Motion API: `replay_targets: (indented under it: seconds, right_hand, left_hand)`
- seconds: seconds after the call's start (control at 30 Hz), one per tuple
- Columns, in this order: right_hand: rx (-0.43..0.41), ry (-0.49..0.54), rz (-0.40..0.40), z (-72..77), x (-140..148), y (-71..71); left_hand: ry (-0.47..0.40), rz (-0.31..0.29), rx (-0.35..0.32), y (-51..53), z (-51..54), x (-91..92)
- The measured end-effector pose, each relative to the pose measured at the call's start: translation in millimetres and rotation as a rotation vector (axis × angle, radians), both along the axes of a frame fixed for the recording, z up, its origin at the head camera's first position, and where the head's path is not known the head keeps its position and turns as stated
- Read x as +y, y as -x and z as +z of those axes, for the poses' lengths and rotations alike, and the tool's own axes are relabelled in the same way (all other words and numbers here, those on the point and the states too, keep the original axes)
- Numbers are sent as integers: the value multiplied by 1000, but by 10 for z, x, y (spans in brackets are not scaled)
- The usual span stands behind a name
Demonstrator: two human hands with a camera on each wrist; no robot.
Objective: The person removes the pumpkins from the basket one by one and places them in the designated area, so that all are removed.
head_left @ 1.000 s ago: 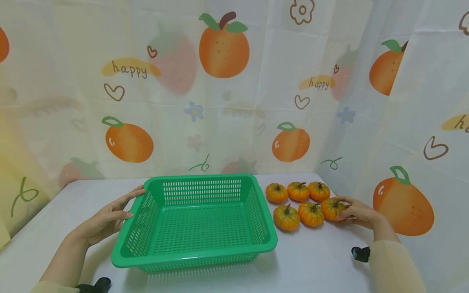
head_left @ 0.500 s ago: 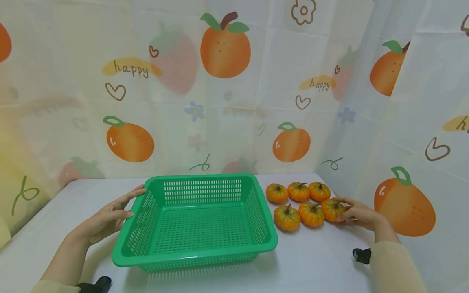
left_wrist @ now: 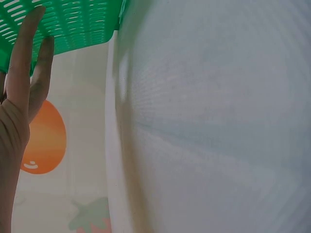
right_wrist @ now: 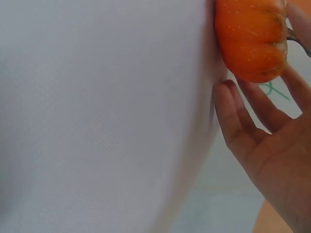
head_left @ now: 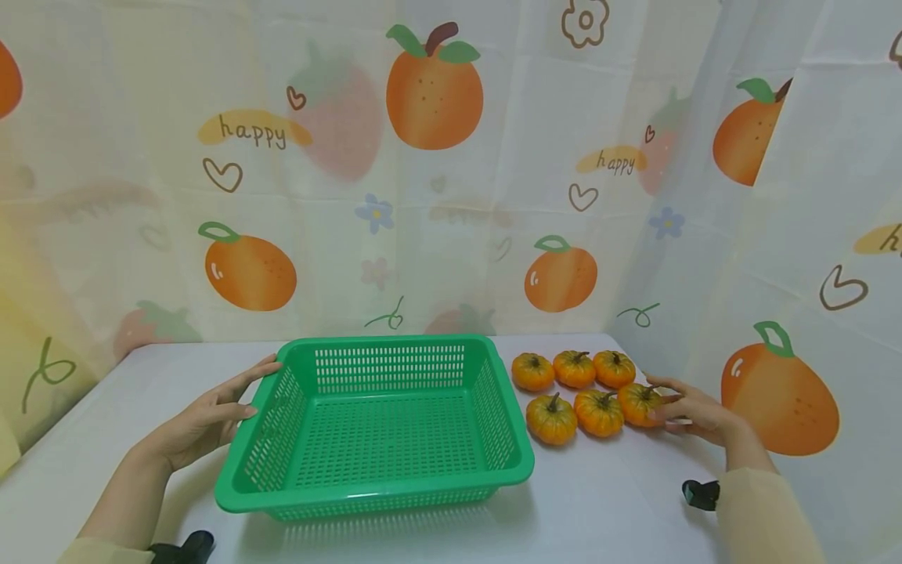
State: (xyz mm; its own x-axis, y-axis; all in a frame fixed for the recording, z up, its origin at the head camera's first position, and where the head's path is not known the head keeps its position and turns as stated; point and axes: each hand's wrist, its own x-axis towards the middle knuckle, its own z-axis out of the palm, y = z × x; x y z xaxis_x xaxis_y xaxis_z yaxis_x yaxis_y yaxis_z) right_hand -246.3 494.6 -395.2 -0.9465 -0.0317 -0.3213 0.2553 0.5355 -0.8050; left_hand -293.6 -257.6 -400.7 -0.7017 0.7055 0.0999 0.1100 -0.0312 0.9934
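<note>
A green plastic basket (head_left: 391, 435) with slotted walls stands on the white table, nothing inside it. My left hand (head_left: 204, 419) rests against its left side, fingertips at the rim; in the left wrist view, straight fingers (left_wrist: 20, 63) lie along the slotted wall. To the basket's right sit several small orange pumpkins in two rows. The front row's rightmost pumpkin (head_left: 640, 404) is beside my right hand (head_left: 694, 411), whose fingers are spread loosely at its right side. In the right wrist view that pumpkin (right_wrist: 252, 41) stands in front of the fingers, which are not wrapped round it.
Two more front-row pumpkins, a left one (head_left: 552, 419) and a middle one (head_left: 599, 413), stand close together. The back row includes a pumpkin (head_left: 532, 372) near the basket's right wall. A fruit-printed curtain (head_left: 451, 258) hangs behind the table and along its right side.
My right hand has shifted slightly right and its fingers have loosened from the rightmost front pumpkin, which stays in place. The left hand and basket hold still.
</note>
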Motion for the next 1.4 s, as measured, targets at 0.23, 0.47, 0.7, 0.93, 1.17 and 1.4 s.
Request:
replay_targets:
  seconds: [0.23, 0.47, 0.7, 0.93, 1.17, 1.4]
  right_hand:
    - [91, -118, -20, 70, -61, -6]
    - [239, -269, -117, 249, -207, 33]
    - [447, -331, -192, 421, -494, 123]
    - [566, -325, -125, 597, -955, 190]
    - [543, -294, -35, 755, -1462, 186]
    - [627, -271, 88, 707, -1889, 249]
  left_hand:
    - [11, 1, 4, 7, -1, -7]
    - [31, 18, 3, -10, 23, -13]
    - [16, 16, -7, -21, 40, -11]
    - [93, 38, 3, -17, 68, 2]
    - [399, 280, 232, -112, 276, 216]
    - [653, 650, 752, -278, 498, 845]
